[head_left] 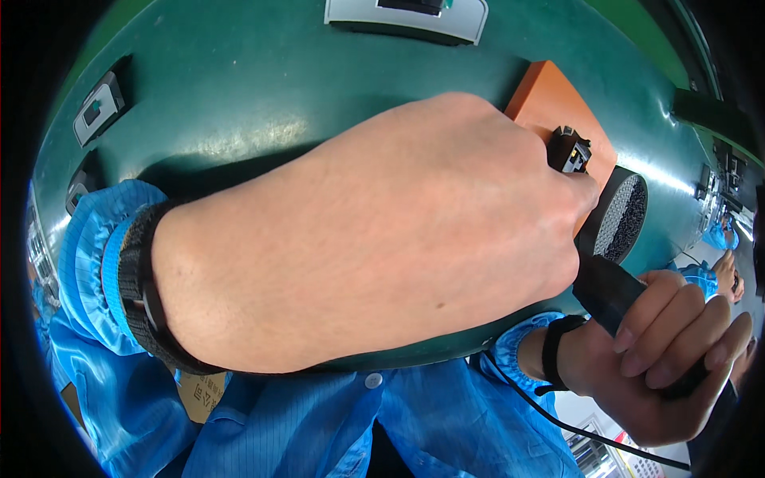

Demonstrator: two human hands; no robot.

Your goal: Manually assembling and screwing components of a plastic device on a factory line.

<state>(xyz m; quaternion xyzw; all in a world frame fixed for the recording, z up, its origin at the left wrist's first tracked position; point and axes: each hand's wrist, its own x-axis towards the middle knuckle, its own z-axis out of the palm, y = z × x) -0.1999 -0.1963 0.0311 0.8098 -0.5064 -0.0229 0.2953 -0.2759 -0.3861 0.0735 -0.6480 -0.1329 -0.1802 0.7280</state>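
My left hand (374, 231) fills the middle of the view, raised close to the camera, its fingers pinched around a small black connector-like part (569, 149). The hand hides most of what lies under it. At lower right my right hand (665, 362) grips the black handle of a tool (613, 239) whose round, dark mesh-faced head points up toward the small part. An orange pad (550, 95) lies on the green table just behind the part. Both wrists carry black straps over blue sleeves.
The green table (239, 103) holds a white-and-black device (406, 14) at the far edge and grey fixtures (100, 105) at the left. A black cable (558, 418) runs from my right wrist. Another person's blue sleeve and hand (721, 255) show at far right.
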